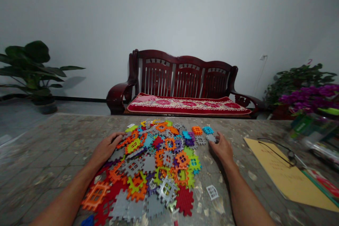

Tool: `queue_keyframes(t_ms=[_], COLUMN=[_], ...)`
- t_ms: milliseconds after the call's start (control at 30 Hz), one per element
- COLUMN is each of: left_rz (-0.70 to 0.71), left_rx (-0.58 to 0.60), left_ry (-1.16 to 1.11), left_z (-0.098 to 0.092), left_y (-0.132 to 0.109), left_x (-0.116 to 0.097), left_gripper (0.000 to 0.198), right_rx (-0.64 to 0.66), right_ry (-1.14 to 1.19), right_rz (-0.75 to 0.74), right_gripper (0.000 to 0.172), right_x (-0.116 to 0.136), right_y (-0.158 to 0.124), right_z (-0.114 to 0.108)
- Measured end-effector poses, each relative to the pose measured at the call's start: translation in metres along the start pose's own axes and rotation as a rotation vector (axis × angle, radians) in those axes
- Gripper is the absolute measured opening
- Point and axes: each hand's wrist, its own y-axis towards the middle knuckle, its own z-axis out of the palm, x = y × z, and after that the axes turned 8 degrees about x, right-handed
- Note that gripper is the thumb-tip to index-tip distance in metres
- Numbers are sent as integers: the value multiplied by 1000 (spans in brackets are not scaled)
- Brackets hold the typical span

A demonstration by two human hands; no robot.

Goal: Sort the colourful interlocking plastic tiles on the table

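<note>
A heap of flat plastic interlocking tiles (156, 162) in orange, grey, red, green, blue and purple lies on the patterned table (53, 148). My left hand (107, 147) rests palm down on the left edge of the heap, fingers stretched over orange and grey pieces. On the right side of the heap my right hand (221, 147) lies flat on the table, its fingertips touching a grey tile (211, 137) just below a blue tile (208, 130). Neither hand grips anything.
A yellow envelope (288, 178) with a black cord (278, 152) lies at the right. Purple flowers (309, 97) and clutter sit at the far right. Behind the table stands a dark wooden bench (182, 81) with a red cushion; a potted plant (31, 67) is at the left.
</note>
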Motion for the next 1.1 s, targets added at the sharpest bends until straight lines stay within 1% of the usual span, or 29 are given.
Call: queue_keyframes(t_ms=[167, 267, 467, 533, 567, 633, 700, 733, 800, 867, 933, 1100], left_rz=[-16, 2, 3, 5, 5, 1, -1, -2, 4, 11, 17, 8], left_rx=[0, -6, -4, -4, -6, -9, -14, -19, -27, -33, -33, -16], left_ry=[-9, -13, 1, -5, -8, -7, -5, -6, -12, -20, -23, -17], left_z=[0, 1, 2, 2, 2, 2, 2, 1, 1, 2, 2, 1], left_y=[1, 1, 2, 2, 2, 2, 2, 2, 1, 1, 1, 1], left_x=[1, 2, 6, 6, 5, 4, 3, 3, 3, 4, 4, 2], left_gripper=[56, 55, 57, 56, 56, 57, 57, 56, 54, 54, 54, 55], right_rx=[-6, -16, 86, 82, 57, -23, -80, -82, -43, 15, 59, 101], right_ry=[-126, -191, -273, -279, -276, -243, -159, -105, -4, 44, 40, -44], right_rz=[-38, -48, 36, 44, 35, -25, -149, -226, -370, -469, -513, -529], right_gripper=[59, 55, 58, 59, 58, 54, 47, 42, 36, 32, 32, 33], right_x=[3, 7, 19, 21, 23, 27, 34, 39, 50, 61, 70, 82], right_y=[-4, -6, -11, -12, -13, -15, -18, -19, -23, -26, -30, -33], right_z=[-3, -5, -14, -16, -16, -14, -10, -7, 0, 6, 9, 8])
